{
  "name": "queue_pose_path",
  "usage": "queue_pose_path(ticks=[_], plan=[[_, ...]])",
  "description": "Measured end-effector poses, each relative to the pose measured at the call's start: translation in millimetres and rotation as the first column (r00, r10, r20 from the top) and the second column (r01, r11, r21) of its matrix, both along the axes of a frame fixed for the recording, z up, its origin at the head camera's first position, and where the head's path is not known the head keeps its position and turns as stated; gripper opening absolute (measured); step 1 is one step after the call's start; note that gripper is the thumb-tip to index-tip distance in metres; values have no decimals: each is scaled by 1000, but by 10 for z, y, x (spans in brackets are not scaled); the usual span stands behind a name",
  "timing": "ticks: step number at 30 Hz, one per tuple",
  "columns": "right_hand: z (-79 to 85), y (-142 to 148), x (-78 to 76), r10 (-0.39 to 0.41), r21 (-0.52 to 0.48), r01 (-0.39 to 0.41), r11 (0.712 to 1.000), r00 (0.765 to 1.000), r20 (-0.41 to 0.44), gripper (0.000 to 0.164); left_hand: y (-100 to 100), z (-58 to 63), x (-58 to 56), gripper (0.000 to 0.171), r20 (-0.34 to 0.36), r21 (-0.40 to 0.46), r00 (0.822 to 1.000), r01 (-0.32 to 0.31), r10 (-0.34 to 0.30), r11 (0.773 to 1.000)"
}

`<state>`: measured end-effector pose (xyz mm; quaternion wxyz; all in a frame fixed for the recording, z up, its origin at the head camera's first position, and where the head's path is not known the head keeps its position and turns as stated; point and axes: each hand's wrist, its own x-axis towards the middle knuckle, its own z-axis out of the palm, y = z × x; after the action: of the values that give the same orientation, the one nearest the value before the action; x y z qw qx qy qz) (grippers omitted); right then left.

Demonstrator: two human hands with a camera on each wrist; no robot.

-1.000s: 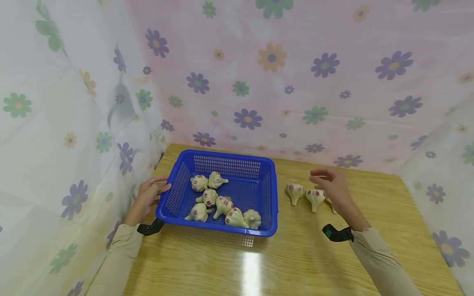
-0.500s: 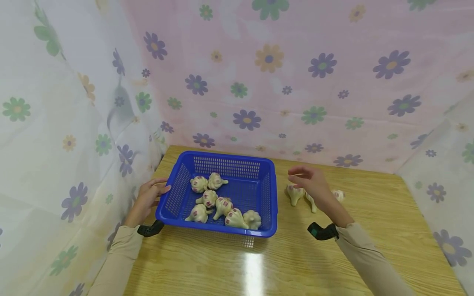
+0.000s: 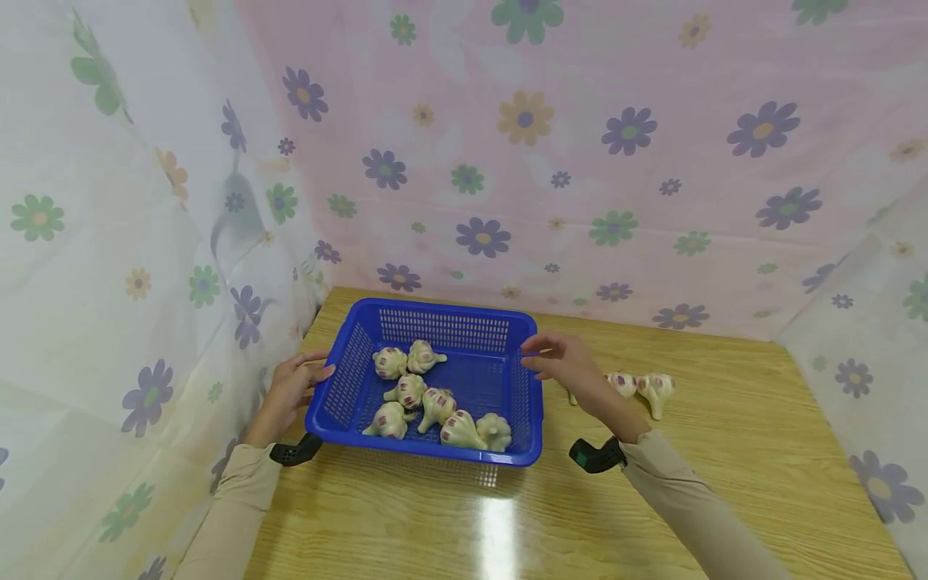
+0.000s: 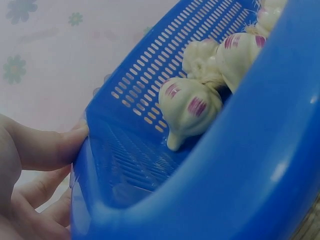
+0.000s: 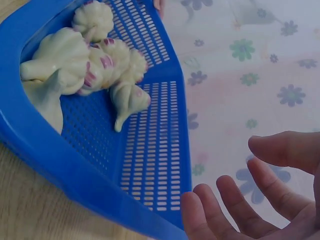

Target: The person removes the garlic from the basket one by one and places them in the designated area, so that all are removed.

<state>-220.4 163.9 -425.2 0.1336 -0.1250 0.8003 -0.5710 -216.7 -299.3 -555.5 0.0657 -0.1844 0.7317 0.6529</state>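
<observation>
The right hand [image 3: 568, 366] has moved left to the right edge of the basket [image 3: 428, 449], fingers spread, contact unclear; the left hand [image 3: 292, 388] pinches its left edge. The basket's long axis runs left-to-right; garlic bulbs [image 3: 460, 429] lie inside it.

A pink floral sheet [image 3: 565, 153] backs the wood-grain counter [image 3: 580, 524]; white floral sheets [image 3: 80, 322] flank it. A light reflection [image 3: 497, 532] streaks the counter.
</observation>
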Motion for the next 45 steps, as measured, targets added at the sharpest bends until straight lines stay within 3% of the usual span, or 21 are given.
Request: queue_pose_path(ticks=[10, 17, 22, 29, 35, 40, 45], plan=[[-85, -259, -12, 137, 70, -145, 987, 985, 101, 28, -16, -67, -78, 61, 0, -25, 1000, -25, 25, 999], [-192, -447, -61, 229, 124, -270, 955, 934, 275, 33, -23, -122, -124, 63, -15, -19, 999, -30, 30, 999], [-310, -583, -55, 230, 177, -309, 934, 903, 363, 34, -59, -197, -142, 61, -9, -22, 999, -45, 45, 999], [-346, -664, -66, 187, 245, -292, 924, 908, 375, 29, -76, -137, -59, 61, 5, -13, 999, -36, 36, 999], [-381, -686, -53, 189, 312, -328, 892, 896, 401, 27, -27, -29, -19, 63, 20, -7, 999, -37, 37, 999], [-427, -724, -41, 212, 345, -365, 865, 888, 408, 27, -44, -93, -50, 65, 12, 13, 999, -31, 30, 999], [-433, -718, -33, 221, 364, -365, 857, 898, 380, 24, -59, -185, -86, 65, 13, -2, 999, -43, 43, 999]])
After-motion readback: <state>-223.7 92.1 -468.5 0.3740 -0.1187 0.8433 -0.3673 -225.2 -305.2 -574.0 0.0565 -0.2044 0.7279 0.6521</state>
